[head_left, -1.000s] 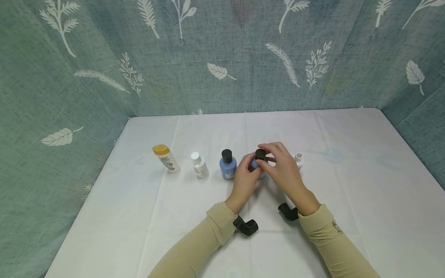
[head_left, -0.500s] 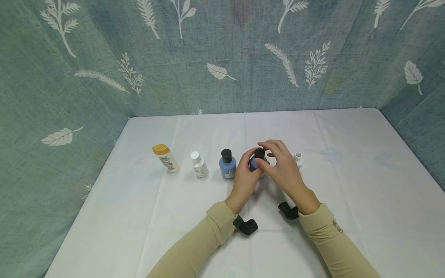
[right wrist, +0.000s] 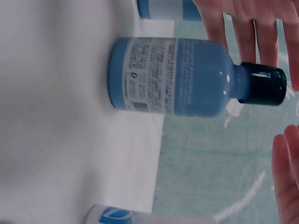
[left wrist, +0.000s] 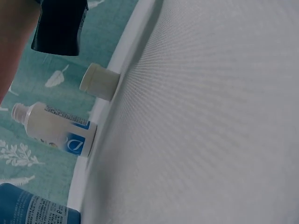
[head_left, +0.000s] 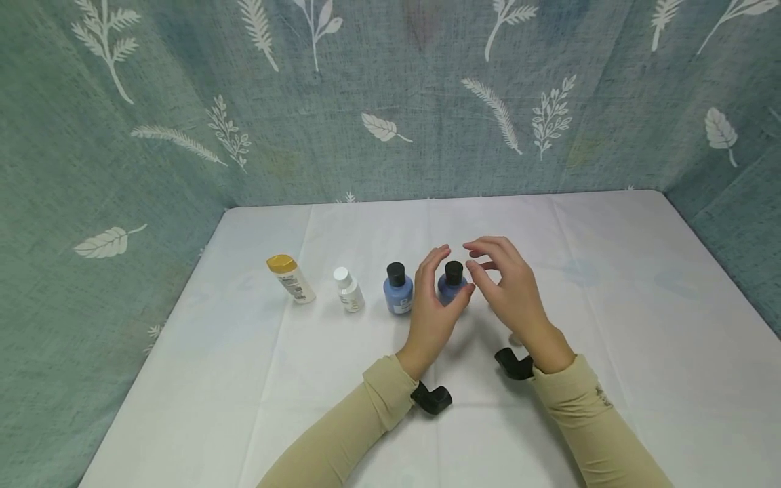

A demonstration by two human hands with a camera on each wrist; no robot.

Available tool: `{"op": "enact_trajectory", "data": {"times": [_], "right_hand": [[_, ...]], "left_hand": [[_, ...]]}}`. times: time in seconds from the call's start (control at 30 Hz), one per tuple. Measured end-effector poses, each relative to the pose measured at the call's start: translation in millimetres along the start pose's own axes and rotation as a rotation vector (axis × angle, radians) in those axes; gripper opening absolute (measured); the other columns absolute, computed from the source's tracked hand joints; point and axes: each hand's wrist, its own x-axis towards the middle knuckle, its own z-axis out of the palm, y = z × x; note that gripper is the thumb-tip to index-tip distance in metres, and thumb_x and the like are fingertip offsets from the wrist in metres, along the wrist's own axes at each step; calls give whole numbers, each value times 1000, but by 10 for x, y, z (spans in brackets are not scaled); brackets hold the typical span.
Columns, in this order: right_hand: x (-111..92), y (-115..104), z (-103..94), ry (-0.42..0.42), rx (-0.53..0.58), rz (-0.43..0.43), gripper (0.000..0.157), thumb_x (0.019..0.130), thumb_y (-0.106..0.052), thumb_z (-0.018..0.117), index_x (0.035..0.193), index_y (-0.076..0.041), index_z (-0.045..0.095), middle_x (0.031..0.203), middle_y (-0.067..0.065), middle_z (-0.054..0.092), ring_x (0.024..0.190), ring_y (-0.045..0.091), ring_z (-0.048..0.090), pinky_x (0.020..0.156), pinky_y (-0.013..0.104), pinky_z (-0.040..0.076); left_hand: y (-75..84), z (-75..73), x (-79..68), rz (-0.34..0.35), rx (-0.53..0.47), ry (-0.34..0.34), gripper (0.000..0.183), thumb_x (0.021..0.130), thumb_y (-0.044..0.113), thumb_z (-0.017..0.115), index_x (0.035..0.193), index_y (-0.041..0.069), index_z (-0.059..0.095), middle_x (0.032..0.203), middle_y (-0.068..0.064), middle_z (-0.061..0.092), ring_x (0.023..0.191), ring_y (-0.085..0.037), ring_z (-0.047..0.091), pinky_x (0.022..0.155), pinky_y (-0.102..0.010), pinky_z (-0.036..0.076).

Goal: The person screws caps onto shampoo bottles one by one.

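Observation:
A blue bottle with a black cap [head_left: 453, 273] stands upright between my two hands. My left hand [head_left: 430, 312] curves loosely around its left side, fingers and thumb spread; whether it touches the bottle I cannot tell. To the right of the cap, my right hand [head_left: 511, 291] hovers with fingers loosely bent and nothing between them. The right wrist view has the bottle [right wrist: 163, 77] large, with the right-hand fingers [right wrist: 282, 172] apart from its cap. An uncapped white bottle [left wrist: 60, 130] stands beyond, hidden behind the right hand in the head view. Near it sits a loose white cap [left wrist: 100, 81].
To the left, a second blue bottle [head_left: 398, 295], a small white capped bottle [head_left: 350, 291] and a white bottle with a yellow cap [head_left: 291, 278] stand in a row on the white-clothed table [head_left: 342, 420]. A leaf-patterned curtain [head_left: 378, 81] hangs behind.
Both hands have loosened from the blue bottle. The right hand has moved off its cap to the right, now covering the open white bottle. The loose cap shows beside the right wrist.

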Motion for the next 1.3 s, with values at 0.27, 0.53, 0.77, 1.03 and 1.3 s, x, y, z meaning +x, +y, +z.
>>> {"op": "enact_trajectory", "data": {"times": [0.27, 0.53, 0.77, 1.03, 1.3], "right_hand": [[39, -40, -166, -118, -11, 42, 29, 87, -13, 57, 116, -13, 57, 99, -4, 60, 89, 7, 56, 71, 27, 47], [88, -63, -428, -398, 43, 197, 27, 90, -27, 53, 116, -21, 56, 104, -9, 58, 91, 5, 56, 73, 29, 47], [124, -40, -620, -527, 48, 329, 20, 90, -35, 51, 108, -28, 57, 105, -12, 57, 93, 3, 54, 77, 31, 45], [111, 40, -711, -573, 25, 364, 22, 89, -33, 52, 109, -26, 58, 103, -8, 59, 92, 6, 54, 79, 33, 44], [66, 46, -415, -435, -20, 267, 29, 87, -24, 58, 116, -19, 57, 112, -7, 55, 92, 9, 56, 73, 28, 47]], "left_hand": [[88, -52, 44, 180, -26, 78, 30, 87, 14, 56, 117, 12, 51, 127, -2, 44, 120, -17, 34, 96, -33, 30], [288, -75, 33, 285, -195, 50, 22, 87, -4, 48, 107, 2, 55, 107, -8, 54, 99, -20, 51, 84, -34, 43], [480, -84, 12, 310, -178, 39, 25, 80, -15, 48, 102, -4, 54, 102, -14, 53, 93, -23, 51, 81, -32, 44], [495, 20, -80, 254, -184, -110, 20, 82, -12, 48, 96, -3, 58, 93, -11, 58, 90, -16, 56, 79, -27, 45], [238, 120, -115, 119, -77, -8, 19, 85, -1, 51, 99, 10, 57, 93, 2, 54, 83, -9, 49, 66, -28, 42]]}}
